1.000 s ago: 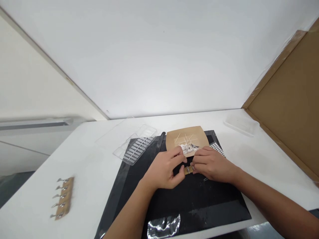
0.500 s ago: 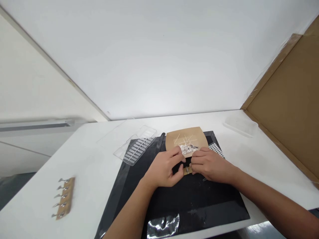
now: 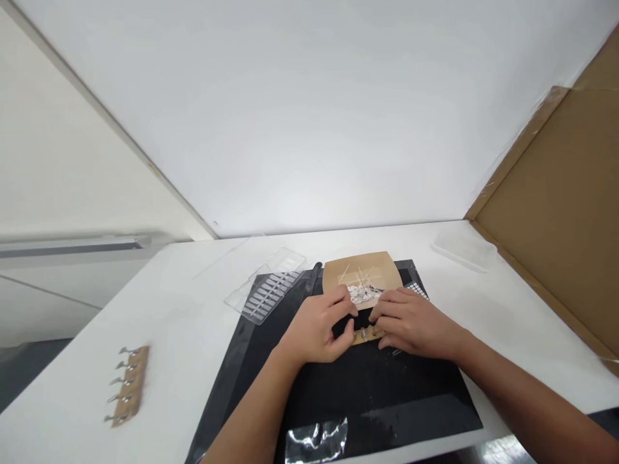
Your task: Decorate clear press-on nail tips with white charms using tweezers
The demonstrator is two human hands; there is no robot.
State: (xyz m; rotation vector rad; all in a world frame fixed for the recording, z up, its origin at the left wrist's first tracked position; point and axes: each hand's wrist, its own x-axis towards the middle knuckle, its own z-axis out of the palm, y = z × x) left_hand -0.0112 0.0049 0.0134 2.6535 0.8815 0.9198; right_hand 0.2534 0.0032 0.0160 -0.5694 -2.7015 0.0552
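Observation:
A narrow wooden strip (image 3: 363, 335) with small metal pegs lies on the black mat in front of me. The left end of this strip is between the thumb and curled fingers of my left hand (image 3: 319, 325). Over its right end, the fingers of my right hand (image 3: 411, 322) are bent and partly hide it. Just beyond my fingertips rests a tan paper tray (image 3: 333, 270) with thin white sticks and a heap of small whitish pieces. A thin, light-coloured piece (image 3: 397, 352) lies below my right hand.
Another wooden strip (image 3: 133, 386) carrying several upright metal pieces stands at the left. Clear plastic trays (image 3: 271, 283) with nail-shaped pieces overlap the black mat (image 3: 387, 399). Near them are a black file-like stick (image 3: 314, 277), a sheet of white dots (image 3: 416, 290) and a clear container (image 3: 464, 250).
My right hand has shifted slightly right, its fingers loosened, baring more of the strip and its pegs. My left hand stays nearly in place. The whole view has tilted a little.

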